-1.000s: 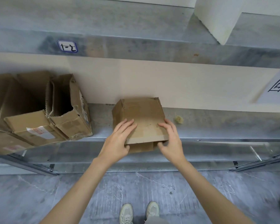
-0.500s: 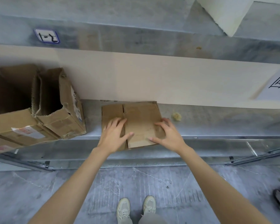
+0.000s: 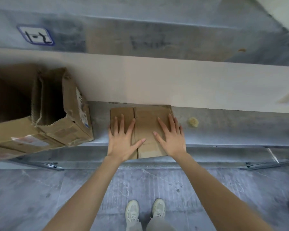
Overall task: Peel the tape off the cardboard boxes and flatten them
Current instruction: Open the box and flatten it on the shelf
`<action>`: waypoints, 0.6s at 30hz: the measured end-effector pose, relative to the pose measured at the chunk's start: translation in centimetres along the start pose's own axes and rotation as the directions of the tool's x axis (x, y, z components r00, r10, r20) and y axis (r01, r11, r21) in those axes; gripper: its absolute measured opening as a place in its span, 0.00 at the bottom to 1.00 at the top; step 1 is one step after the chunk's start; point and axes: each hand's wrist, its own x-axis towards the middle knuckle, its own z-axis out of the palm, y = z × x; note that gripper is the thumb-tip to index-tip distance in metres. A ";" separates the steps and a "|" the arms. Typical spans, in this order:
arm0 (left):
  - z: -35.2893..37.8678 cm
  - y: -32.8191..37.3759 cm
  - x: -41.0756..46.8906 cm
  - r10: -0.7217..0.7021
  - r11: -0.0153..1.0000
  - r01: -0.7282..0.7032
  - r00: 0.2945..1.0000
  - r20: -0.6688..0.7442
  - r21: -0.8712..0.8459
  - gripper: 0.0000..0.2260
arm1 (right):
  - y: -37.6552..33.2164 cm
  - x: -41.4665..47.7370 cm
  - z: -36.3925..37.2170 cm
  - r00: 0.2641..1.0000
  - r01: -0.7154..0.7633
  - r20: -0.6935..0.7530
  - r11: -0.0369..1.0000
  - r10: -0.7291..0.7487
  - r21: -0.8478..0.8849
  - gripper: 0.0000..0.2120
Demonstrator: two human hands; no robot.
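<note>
A small brown cardboard box (image 3: 146,119) lies flattened on the metal shelf (image 3: 223,130), its near edge sticking out over the shelf's front lip. My left hand (image 3: 123,140) rests palm down on its left panel with fingers spread. My right hand (image 3: 171,139) presses flat on the right panel, fingers apart. Neither hand grips anything. No tape is visible on the flattened box.
Two open, torn cardboard boxes (image 3: 57,114) with white labels stand at the left of the shelf. A small yellowish crumpled scrap (image 3: 192,121) lies right of the flat box. A pale wall panel (image 3: 173,80) backs the shelf. My shoes (image 3: 145,212) stand on the grey floor below.
The box has gone from a half-collapsed shape held by both hands to lying flat on the shelf. Both hands moved from gripping its edges to pressing palm down on top.
</note>
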 end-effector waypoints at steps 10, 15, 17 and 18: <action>-0.6 0.1 0.0 -0.014 1.000 0.015 0.999 0.035 -0.017 0.43 | 0.0 -0.1 -1.1 0.996 -0.080 -0.009 0.961 0.086 0.264 0.34; -1.2 0.2 0.0 -0.020 0.999 0.023 0.997 0.079 -0.047 0.45 | -0.4 -1.6 -0.6 0.969 -0.199 -0.090 0.945 0.229 0.261 0.28; -1.4 0.1 0.0 -0.019 0.994 0.027 0.997 0.073 -0.105 0.44 | -0.8 -2.0 -1.0 0.973 -0.184 -0.082 0.936 0.218 0.302 0.27; -1.6 0.0 0.1 -0.018 0.990 0.028 0.997 0.069 -0.138 0.44 | -1.1 -2.1 -1.3 0.973 -0.180 -0.077 0.924 0.218 0.338 0.27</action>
